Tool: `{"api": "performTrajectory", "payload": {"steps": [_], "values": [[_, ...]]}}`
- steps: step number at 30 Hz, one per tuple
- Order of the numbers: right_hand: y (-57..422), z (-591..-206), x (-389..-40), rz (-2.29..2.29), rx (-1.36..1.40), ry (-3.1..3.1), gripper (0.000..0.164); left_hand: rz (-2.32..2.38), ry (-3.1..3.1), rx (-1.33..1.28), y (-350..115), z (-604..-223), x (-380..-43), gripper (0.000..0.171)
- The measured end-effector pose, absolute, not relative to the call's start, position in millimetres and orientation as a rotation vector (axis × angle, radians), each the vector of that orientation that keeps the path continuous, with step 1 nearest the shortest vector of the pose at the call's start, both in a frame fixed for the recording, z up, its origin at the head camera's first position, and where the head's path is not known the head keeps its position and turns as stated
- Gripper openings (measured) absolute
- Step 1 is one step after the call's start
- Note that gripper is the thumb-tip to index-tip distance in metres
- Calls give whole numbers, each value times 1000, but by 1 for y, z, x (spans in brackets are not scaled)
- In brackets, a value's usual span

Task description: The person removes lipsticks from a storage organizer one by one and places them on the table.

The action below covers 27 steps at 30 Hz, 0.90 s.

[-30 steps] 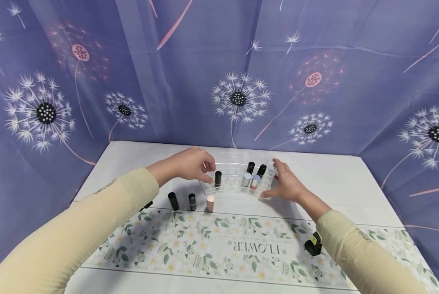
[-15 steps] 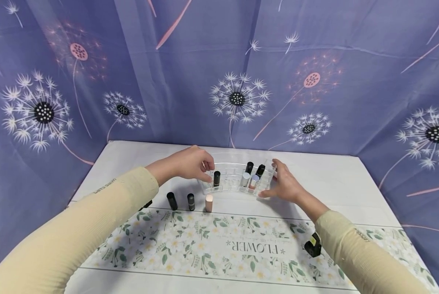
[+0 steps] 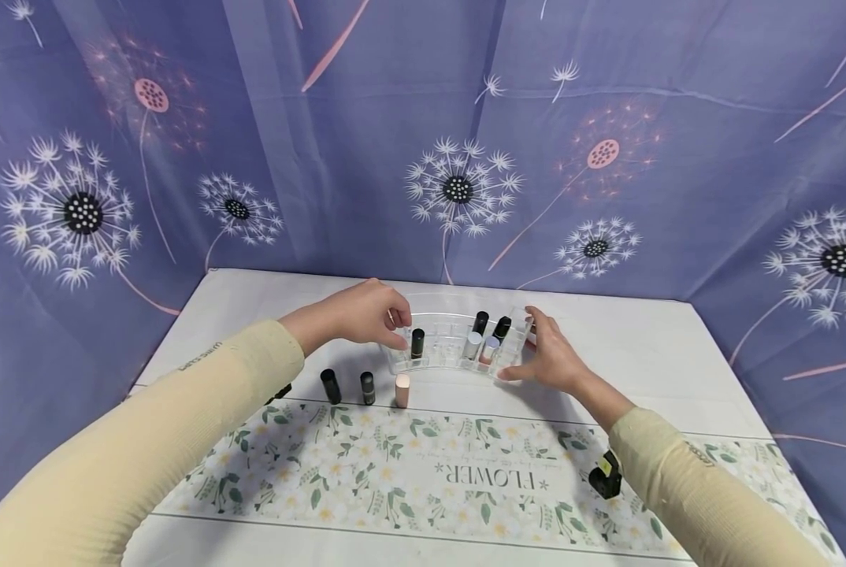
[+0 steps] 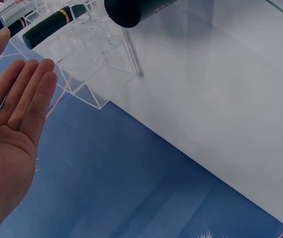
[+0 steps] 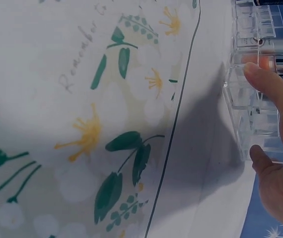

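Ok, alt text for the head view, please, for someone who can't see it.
The right hand holds the right end of a clear, curved organizer on a white table, with the left hand at its left end. It contains one black tube toward the left and four tubes toward the right; three loose tubes, two dark and one pink, stand nearer the camera.

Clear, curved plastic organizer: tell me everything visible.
The clear, curved, plastic-looking organizer has small, apparently tiered compartments and rests on the white, floral tabletop. It holds one black tube near its left end, two black-topped tubes and two pale-capped tubes toward its right. The right hand grips its right end; whether the left hand makes contact is unclear.
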State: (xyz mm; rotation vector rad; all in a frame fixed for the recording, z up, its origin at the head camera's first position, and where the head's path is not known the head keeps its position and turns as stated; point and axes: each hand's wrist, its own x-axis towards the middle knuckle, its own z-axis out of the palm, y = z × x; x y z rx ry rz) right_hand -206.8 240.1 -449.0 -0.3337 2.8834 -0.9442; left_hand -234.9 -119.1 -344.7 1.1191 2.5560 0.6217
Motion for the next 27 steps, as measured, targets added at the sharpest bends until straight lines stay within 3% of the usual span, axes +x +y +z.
{"api": "performTrajectory", "payload": {"steps": [27], "values": [[240, -448, -206, -984, -321, 2844, 136, 594, 2551, 1084, -101, -354, -242, 31]]}}
